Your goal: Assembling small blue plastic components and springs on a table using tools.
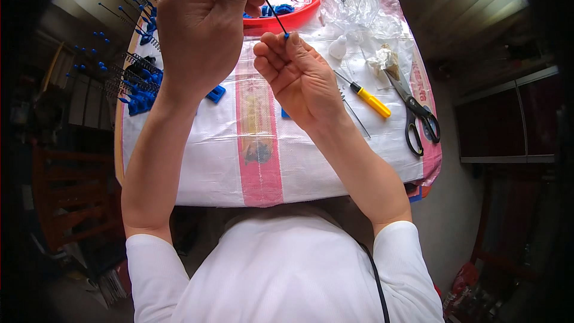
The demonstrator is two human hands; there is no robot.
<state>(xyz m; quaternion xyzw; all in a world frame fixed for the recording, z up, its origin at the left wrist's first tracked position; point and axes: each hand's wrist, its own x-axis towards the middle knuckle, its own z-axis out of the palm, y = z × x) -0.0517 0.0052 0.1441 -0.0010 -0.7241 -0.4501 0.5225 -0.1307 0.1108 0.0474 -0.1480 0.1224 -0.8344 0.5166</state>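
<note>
My left hand [203, 30] is raised high over the table, fingers closed on the upper part of a thin black rod [272, 9]. Its fingertips are partly cut off by the top edge. The rod slants down to the right and ends in a small blue bead [286, 36]. My right hand [306, 84] pinches that bead between thumb and index finger, the other fingers curled. Below the hands, a blue plastic piece [216, 94] lies beside my left forearm. Another blue piece [285, 113] is mostly hidden behind my right hand.
A red basin [306, 17] with blue parts stands at the back. Left are blue parts with black springs [140, 93]. At right lie a yellow-handled screwdriver [373, 103], black-handled scissors [412, 104], a small white bottle [338, 48] and clear plastic bags [353, 0]. A woven sheet [206, 173] covers the table.
</note>
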